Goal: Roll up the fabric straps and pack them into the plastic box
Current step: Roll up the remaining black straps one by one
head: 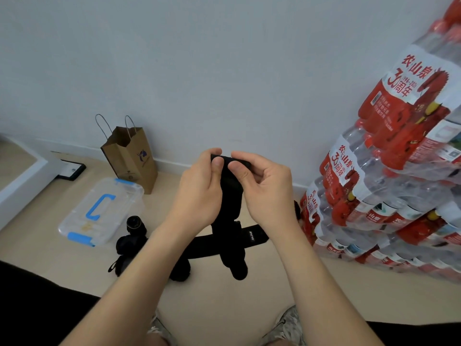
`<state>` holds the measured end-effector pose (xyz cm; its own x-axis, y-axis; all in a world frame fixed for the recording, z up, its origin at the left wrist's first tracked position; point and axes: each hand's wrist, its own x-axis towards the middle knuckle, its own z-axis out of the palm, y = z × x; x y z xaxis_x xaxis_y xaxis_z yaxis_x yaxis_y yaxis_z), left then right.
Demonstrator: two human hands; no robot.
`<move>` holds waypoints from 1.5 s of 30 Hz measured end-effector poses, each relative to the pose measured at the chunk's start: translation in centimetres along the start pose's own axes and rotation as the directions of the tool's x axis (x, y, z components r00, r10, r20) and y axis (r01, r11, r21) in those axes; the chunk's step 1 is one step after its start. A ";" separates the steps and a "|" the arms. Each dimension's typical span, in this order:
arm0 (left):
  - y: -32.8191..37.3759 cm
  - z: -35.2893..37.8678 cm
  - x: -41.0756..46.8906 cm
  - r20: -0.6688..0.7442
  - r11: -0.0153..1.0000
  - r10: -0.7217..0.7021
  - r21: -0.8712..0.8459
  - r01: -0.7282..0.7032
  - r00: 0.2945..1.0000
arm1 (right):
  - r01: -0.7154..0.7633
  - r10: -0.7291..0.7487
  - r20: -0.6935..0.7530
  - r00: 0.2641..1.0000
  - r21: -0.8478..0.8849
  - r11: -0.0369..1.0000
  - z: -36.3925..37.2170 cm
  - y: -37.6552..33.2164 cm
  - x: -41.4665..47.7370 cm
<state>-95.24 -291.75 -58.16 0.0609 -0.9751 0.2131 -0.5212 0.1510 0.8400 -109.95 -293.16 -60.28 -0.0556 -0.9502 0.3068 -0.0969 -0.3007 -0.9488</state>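
A black fabric strap point(230, 196) hangs in front of me, its top end pinched between both hands. My left hand point(199, 188) grips the left side of that end with thumb and fingers. My right hand point(262, 186) holds the right side, thumb on top. The strap's loose end dangles down toward the floor. Another black strap point(249, 239) lies flat on the floor below, and a rolled black strap point(136, 224) stands beside more black fabric. The clear plastic box point(99, 211) with blue latches and handle sits lid-on at the left on the floor.
A brown paper bag point(132, 158) stands against the wall behind the box. Stacked packs of water bottles point(386, 183) in red-and-white wrap fill the right side. A white ledge point(20, 181) and a small black-framed item point(72, 169) are at the far left. My shoes point(287, 323) show at the bottom.
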 end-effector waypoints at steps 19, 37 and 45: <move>0.6 -1.4 0.3 0.033 0.987 0.054 -0.153 -0.049 0.998 | 0.043 -0.039 0.111 0.993 -0.034 0.999 -0.6 -1.2 0.1; 0.6 -0.5 -0.4 0.070 0.953 -0.039 -0.298 0.058 0.997 | -0.053 0.067 0.101 0.993 -0.139 0.989 0.1 -1.2 -0.3; 0.0 -2.1 0.3 0.123 0.976 0.120 -0.194 -0.095 0.985 | -0.028 0.038 0.193 0.980 -0.051 0.998 -0.7 -1.4 -0.2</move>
<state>-93.44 -291.72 -57.05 -0.1071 -0.9624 0.2494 -0.3492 0.2713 0.8969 -110.53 -292.47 -58.93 0.1340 -0.9588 0.2504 -0.1454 -0.2689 -0.9521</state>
